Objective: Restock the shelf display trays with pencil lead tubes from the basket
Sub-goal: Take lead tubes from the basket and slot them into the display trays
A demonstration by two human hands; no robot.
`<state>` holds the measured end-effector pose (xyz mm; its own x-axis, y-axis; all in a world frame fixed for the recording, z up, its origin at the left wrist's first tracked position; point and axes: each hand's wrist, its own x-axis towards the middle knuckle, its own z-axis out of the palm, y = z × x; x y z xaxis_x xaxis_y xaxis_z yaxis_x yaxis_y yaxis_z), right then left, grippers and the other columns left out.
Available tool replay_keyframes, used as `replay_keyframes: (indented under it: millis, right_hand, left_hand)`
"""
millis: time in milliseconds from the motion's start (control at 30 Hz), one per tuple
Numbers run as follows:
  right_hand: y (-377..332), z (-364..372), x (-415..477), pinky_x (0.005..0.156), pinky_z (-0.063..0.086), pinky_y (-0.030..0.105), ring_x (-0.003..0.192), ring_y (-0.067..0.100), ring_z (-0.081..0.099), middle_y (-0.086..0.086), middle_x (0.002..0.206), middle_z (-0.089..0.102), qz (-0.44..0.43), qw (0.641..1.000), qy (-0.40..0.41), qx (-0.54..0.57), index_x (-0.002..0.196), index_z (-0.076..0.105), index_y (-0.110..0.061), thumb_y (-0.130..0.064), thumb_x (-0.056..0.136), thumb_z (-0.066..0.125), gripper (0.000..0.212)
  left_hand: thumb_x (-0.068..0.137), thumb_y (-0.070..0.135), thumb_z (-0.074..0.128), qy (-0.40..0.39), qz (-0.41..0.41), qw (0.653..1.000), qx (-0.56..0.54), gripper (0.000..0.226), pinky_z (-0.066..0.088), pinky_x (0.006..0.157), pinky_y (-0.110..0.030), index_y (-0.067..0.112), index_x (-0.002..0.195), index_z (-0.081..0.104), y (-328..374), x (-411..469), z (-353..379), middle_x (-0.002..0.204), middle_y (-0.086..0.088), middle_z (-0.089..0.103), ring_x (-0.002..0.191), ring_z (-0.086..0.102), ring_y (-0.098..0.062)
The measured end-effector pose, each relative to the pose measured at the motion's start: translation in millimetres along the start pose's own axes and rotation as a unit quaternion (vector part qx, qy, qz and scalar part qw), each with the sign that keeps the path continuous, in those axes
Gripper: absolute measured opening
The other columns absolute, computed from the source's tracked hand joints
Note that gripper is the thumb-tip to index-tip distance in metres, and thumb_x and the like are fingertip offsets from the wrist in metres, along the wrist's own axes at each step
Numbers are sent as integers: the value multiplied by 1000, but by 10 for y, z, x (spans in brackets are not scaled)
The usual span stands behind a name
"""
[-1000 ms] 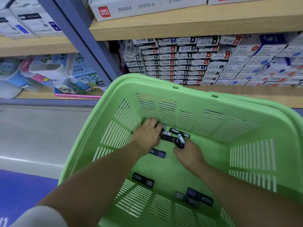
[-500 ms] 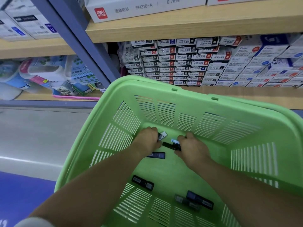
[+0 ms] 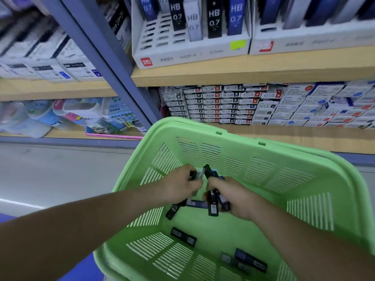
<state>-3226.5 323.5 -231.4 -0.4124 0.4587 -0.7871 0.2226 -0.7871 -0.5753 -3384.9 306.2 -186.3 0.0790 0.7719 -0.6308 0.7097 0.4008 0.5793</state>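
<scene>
Pencil lead tubes [image 3: 197, 174] fill both fists inside a green basket [image 3: 304, 157], close to its far wall: the left hand [image 3: 178, 187] is curled round several, the right hand [image 3: 235, 199] clamped on a second bunch. Loose tubes [image 3: 183, 236] lie toward the basket's near edge. Above, a white display tray [image 3: 190, 55] at the front edge of the wooden shelf [image 3: 223, 75] holds upright HB 0.7 tubes.

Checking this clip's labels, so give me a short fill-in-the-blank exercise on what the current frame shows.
1. The left hand and right hand each grip lead tubes inside the ____ basket.
2. The standing tubes in the white display tray read HB ____.
3. That tray's shelf is ____ the stacked boxes.
Missing: green; 0.7; above.
</scene>
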Motion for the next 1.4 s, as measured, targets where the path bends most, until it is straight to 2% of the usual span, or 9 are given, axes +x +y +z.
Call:
replay_keyframes:
  millis: [233, 367, 500, 633, 733, 833, 1000, 1200, 1400]
  right_hand:
    - [-488, 327, -690, 54, 38, 24, 54, 12, 47, 3, 70, 56, -39, 953, -154, 257, 86, 64, -16, -38, 78, 75, 27]
    - [-742, 387, -983, 53, 42, 25, 55, 12, 51, 3, 70, 56, -90, 953, -131, 257, 82, 70, -16, -33, 71, 82, 23]
    - [-1048, 273, -1311, 45, 38, 23, 50, 12, 47, 4, 68, 56, -162, 954, -69, 242, 82, 68, -13, -24, 71, 78, 18]
    - [-1308, 155, -1580, 47, 42, 24, 52, 14, 54, 4, 70, 63, -225, 945, 7, 238, 89, 67, -13, -22, 82, 73, 13]
    - [-1416, 68, -1715, 54, 46, 26, 63, 19, 65, 10, 86, 73, -237, 938, 18, 252, 93, 72, -12, -21, 84, 66, 15]
    - [-1439, -33, -1827, 44, 41, 21, 53, 15, 59, 8, 78, 70, -235, 934, 30, 267, 93, 71, -12, -21, 81, 63, 17]
    - [-1392, -258, -2023, 53, 38, 27, 54, 18, 57, 14, 74, 66, -217, 947, 18, 236, 89, 67, -6, -17, 68, 71, 24]
    - [-1430, -284, -1998, 47, 41, 22, 57, 14, 61, 20, 96, 68, -249, 959, -23, 135, 98, 73, -10, -25, 53, 85, 48]
    - [-1551, -283, -1993, 36, 32, 18, 50, 11, 51, 6, 66, 60, -254, 945, -7, 205, 92, 70, -5, -12, 48, 78, 45]
  left_hand:
    - [87, 39, 65, 126, 75, 989, -13, 20, 47, 53, -26, 23, 98, 58, 479, -645, -502, 69, 6, 64, 52, 56, -6]
    - [80, 34, 73, 193, 165, 958, 131, 47, 37, 50, -10, 19, 121, 55, 855, -875, -665, 69, 14, 55, 57, 53, 10]
    - [63, 51, 77, 165, 197, 962, 94, 88, 49, 74, -13, 28, 140, 41, 1214, -975, -853, 104, 12, 67, 80, 65, 2]
    - [74, 41, 74, 156, 207, 964, -61, 60, 43, 48, -11, 26, 128, 52, 1580, -996, -948, 82, 7, 59, 48, 55, 3]
    - [81, 24, 73, 119, 202, 948, -215, 39, 47, 47, -21, 15, 116, 59, 1804, -955, -929, 80, -9, 62, 54, 58, -11]
    - [80, 14, 75, 128, 224, 934, -248, 20, 48, 47, -24, 14, 98, 65, 1990, -933, -883, 67, -3, 60, 55, 60, -15]
    - [67, 20, 79, 162, 245, 905, -307, 32, 44, 41, -21, 10, 94, 66, 2106, -903, -986, 70, -11, 61, 53, 58, -16]
    - [60, 34, 78, 171, 243, 919, -259, 44, 44, 41, -22, 13, 96, 66, 2055, -903, -856, 59, -8, 59, 45, 50, -17]
    - [80, 21, 68, 179, 240, 884, -360, 18, 50, 50, -21, 9, 94, 67, 2063, -856, -957, 77, -12, 71, 63, 65, -18]
